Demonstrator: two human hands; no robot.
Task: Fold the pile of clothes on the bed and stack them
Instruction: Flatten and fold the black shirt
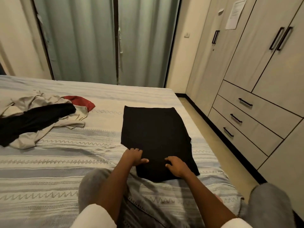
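Head view, left to right. Far left on the bed (69, 155): unfolded pile (37, 119) of grey, black and red clothes, well apart from the work. Centre right: black garment (154, 129) laid flat, partly folded into a long panel. Left hand (134, 157) on its near left corner, fingers curled at the edge; whether pinching or just pressing, cannot tell. Right hand (175, 164) on the near hem, fingers bent, pressing the cloth. Likely step: folding the near end up. Best done gripping both near corners evenly, lifting together, matching edges, then smoothing flat.
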